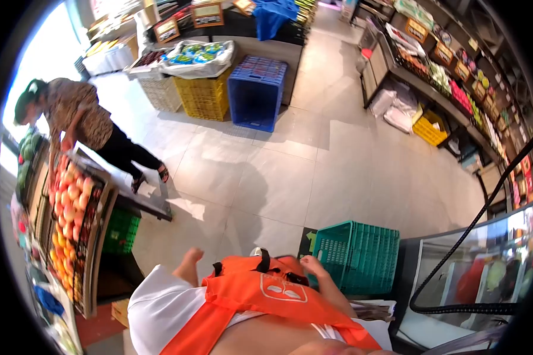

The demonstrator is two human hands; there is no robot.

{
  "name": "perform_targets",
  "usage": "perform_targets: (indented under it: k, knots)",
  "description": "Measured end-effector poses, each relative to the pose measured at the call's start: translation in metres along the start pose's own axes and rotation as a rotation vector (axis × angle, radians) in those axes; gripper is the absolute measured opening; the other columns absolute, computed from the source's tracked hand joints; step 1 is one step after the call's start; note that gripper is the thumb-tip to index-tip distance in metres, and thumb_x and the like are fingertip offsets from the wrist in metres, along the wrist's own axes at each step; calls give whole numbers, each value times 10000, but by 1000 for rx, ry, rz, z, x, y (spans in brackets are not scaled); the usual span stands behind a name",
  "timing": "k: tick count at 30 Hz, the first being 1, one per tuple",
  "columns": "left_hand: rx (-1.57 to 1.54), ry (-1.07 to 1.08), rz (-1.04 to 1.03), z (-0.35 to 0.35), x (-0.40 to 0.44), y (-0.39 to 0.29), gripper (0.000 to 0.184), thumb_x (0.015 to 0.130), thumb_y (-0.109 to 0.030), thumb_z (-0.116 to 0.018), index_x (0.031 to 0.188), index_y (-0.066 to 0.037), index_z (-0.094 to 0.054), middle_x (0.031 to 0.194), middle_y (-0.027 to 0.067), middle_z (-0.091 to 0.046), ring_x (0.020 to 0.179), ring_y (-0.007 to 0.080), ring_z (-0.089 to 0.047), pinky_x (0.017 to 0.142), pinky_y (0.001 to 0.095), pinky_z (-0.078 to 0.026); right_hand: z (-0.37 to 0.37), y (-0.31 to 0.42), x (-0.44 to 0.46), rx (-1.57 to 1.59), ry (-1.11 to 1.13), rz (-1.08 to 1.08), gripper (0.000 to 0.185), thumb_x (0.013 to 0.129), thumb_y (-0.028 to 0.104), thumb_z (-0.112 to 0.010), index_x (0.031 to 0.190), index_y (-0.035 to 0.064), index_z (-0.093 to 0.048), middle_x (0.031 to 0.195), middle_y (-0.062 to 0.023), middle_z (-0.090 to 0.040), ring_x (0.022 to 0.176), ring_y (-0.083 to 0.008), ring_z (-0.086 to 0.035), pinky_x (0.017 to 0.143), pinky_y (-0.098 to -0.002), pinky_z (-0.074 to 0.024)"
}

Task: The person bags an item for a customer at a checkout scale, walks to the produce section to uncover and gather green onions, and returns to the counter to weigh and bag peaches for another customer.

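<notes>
The green crate (370, 251) lies just right of the right hand (310, 264), well apart from the left hand (192, 257), though I cannot tell whether either grip is closed.

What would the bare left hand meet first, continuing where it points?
Before the left hand, the way looks free over pale tiled floor, perhaps to the blue plastic crate; depth is unclear.

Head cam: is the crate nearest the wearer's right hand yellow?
No: the crate nearest the right hand is green, while a yellow crate stands farther off beside a blue crate.
</notes>
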State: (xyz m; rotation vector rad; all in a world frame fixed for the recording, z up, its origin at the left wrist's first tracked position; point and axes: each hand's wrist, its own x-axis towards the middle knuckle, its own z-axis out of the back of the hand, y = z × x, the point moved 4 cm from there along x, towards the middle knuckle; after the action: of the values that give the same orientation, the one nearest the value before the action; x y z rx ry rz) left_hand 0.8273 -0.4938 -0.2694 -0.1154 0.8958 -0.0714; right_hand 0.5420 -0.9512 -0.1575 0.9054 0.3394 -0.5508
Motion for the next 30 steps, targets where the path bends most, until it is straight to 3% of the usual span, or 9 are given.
perform_targets:
  k: [2,3,8,12,14,16,23,27,30]
  knots:
    - [338,-54,-263,21,101,-88,432,787,-382,-439,1149,-162,-520,1171,94,-515,1097,279,-470,915,384,-373,25,-2,-9,320,-24,-255,292,808,262,-533,969,26,-592,889,-109,-602,803,-228,-579,682,-347,-457]
    - [41,-25,-208,85,30,-181,455,791,-401,-440,1180,-173,-496,1186,98,-503,1113,281,-452,933,387,-350,38,-8,-7,474,-33,-377,302,813,267,-523,995,35,-594,941,-115,-600,844,-247,-576,708,-359,-457]
    - [-149,-234,-613,170,37,-454,367,770,-375,-542,1058,-151,-576,1039,140,-574,1050,310,-475,934,378,-340,90,-63,36,513,-166,-600,304,836,255,-490,1023,35,-583,1014,-111,-573,905,-222,-552,732,-359,-448]
    - [-86,-241,-699,193,44,-578,342,768,-351,-553,1044,-151,-581,1025,156,-572,1066,300,-460,963,379,-304,200,-86,117,436,-96,-550,296,802,246,-521,979,23,-599,925,-122,-607,833,-224,-576,715,-352,-453]
    - [108,-145,-669,177,89,-598,382,762,-403,-541,1060,-166,-574,1054,145,-558,1088,292,-447,999,407,-235,251,-115,174,433,-37,-481,291,783,240,-532,954,16,-605,857,-123,-624,789,-222,-589,705,-344,-455]
    - [138,-45,-554,179,122,-609,422,753,-440,-528,1073,-168,-570,1096,125,-549,1103,284,-443,992,405,-250,314,-136,231,357,-212,-311,223,791,229,-536,828,22,-609,654,-37,-583,572,-119,-535,538,-256,-438]
    - [-123,-73,-251,204,172,-589,428,767,-428,-479,1080,-151,-572,1155,79,-529,1071,298,-482,912,427,-359,527,-49,379,535,-231,-269,199,826,183,-509,893,11,-585,768,-50,-599,685,-115,-566,609,-229,-438]
    - [23,81,-39,171,240,-557,441,777,-414,-460,1113,-145,-554,1191,84,-501,1112,285,-454,931,403,-349,569,-25,489,692,-98,-91,227,841,199,-512,952,6,-554,831,-58,-590,735,-122,-570,642,-225,-436]
    - [348,295,-174,145,300,-562,445,785,-400,-456,1136,-139,-536,1224,93,-471,1145,286,-425,948,399,-335,593,-13,556,734,-15,-67,220,838,192,-514,957,10,-550,819,-52,-587,729,-127,-570,650,-234,-443]
